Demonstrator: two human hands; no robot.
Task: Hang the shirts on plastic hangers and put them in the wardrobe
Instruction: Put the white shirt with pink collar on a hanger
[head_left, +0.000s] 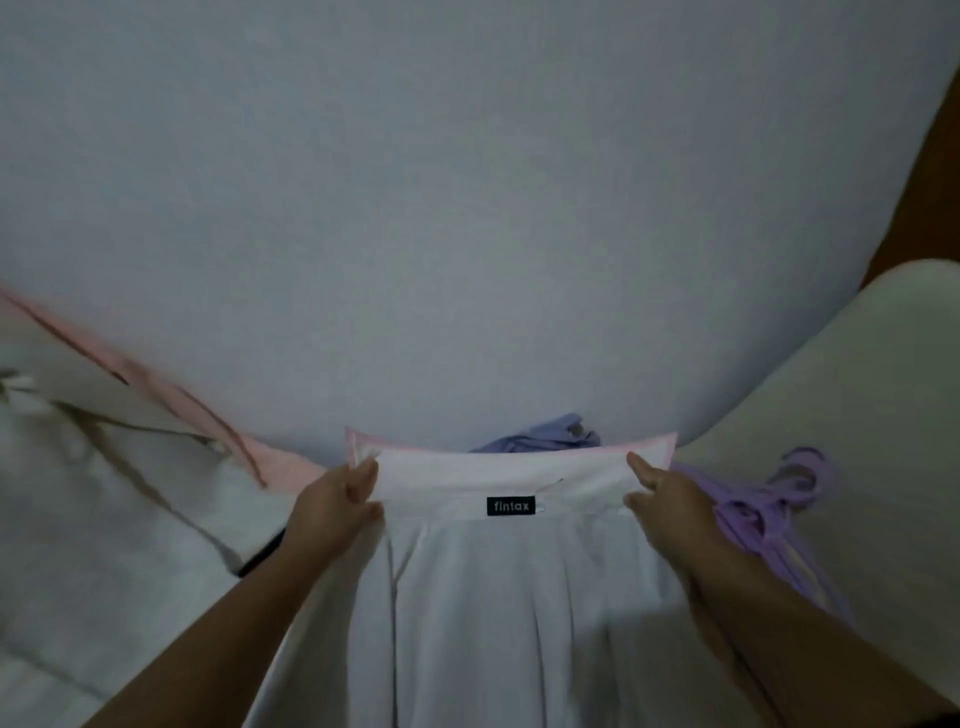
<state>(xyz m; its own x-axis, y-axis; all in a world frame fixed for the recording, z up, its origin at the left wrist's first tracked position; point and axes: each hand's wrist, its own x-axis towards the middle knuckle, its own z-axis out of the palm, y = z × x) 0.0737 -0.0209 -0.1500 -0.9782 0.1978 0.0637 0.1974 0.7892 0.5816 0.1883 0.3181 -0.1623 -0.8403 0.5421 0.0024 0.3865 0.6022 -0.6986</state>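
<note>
1. The setting was a home bedroom.
2. A bed covered by a plain pale sheet filled most of the view.
3. Shirts lay spread over its near edge.
4. Purple plastic hangers lay beside them, near a pale pillow.
</note>
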